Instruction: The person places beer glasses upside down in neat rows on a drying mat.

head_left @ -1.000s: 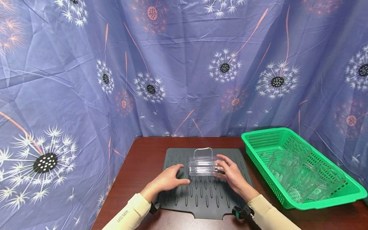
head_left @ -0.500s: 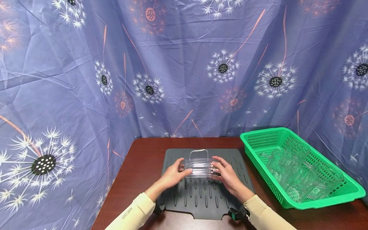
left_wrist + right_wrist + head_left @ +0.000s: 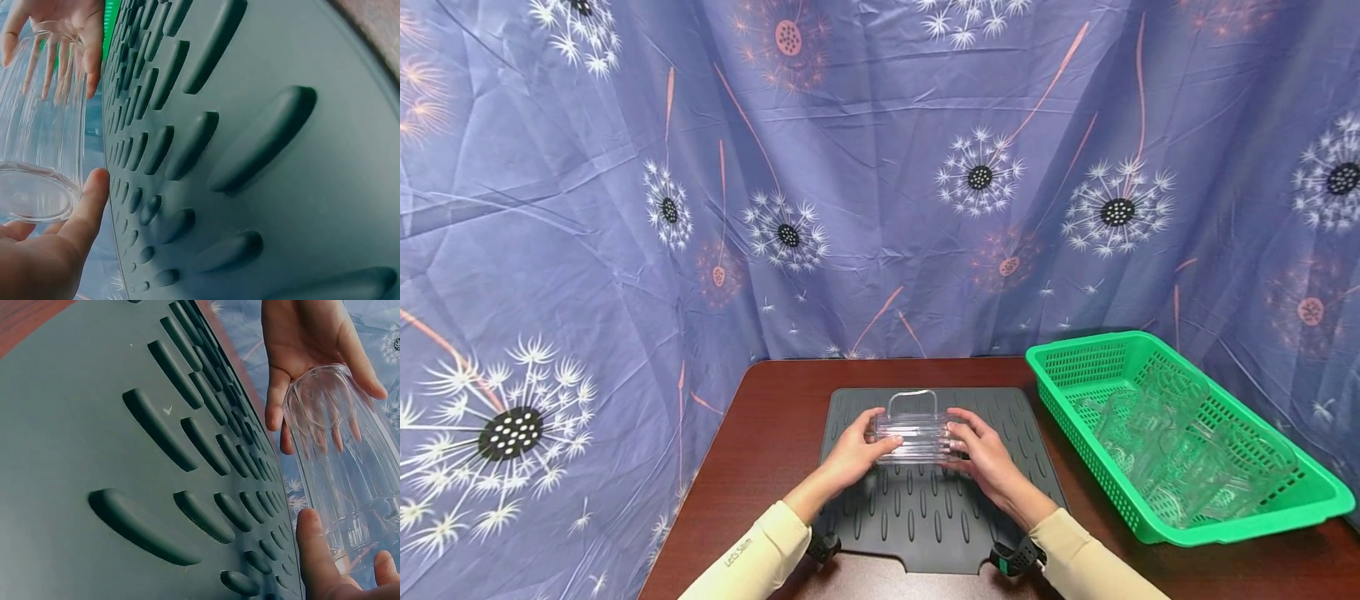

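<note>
A clear ribbed mug (image 3: 914,450) lies on its side in the air over a dark grey mat (image 3: 925,529), its handle pointing to the far side. My left hand (image 3: 848,457) grips the base end, thumb on the near side. At the mouth end, my right hand (image 3: 988,462) holds the mug with its fingers around the rim. The left wrist view shows the mug (image 3: 44,131) between both hands, its round base close to the left fingers. In the right wrist view the mug (image 3: 344,456) hangs beside the mat, clear of its ridges.
A green perforated basket (image 3: 1262,527) stands to the right on the brown table (image 3: 760,425), with several clear mugs (image 3: 1198,475) lying in it. Behind the table hangs a blue dandelion-print curtain (image 3: 880,183).
My left hand has come in from the left and taken hold of the mug's base end. The mug and right hand have shifted slightly left.
</note>
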Action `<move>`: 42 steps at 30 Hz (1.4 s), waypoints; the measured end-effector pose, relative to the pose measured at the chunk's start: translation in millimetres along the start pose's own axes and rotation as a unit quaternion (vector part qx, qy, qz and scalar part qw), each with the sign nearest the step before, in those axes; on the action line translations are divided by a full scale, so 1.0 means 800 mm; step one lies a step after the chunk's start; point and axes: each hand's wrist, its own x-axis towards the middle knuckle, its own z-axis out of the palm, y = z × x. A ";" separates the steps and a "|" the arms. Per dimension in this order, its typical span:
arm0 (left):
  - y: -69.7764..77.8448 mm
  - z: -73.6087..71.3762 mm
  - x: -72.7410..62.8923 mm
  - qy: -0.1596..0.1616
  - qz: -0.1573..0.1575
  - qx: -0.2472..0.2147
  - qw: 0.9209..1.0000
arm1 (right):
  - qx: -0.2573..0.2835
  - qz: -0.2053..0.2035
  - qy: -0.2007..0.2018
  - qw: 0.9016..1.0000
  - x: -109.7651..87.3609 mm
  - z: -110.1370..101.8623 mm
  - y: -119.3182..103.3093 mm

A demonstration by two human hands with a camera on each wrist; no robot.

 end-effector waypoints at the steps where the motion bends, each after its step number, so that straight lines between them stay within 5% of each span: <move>1: 0.000 0.000 0.000 0.000 0.001 -0.005 1.000 | 0.000 0.000 -0.003 1.000 0.001 0.000 0.000; 26: 0.006 -0.017 0.006 0.024 0.013 -0.016 0.999 | 0.034 0.021 -0.109 0.993 0.011 -0.009 -0.011; 42: 0.013 -0.026 0.010 0.016 0.020 -0.004 1.000 | 0.030 0.018 -0.127 0.991 0.013 -0.020 -0.017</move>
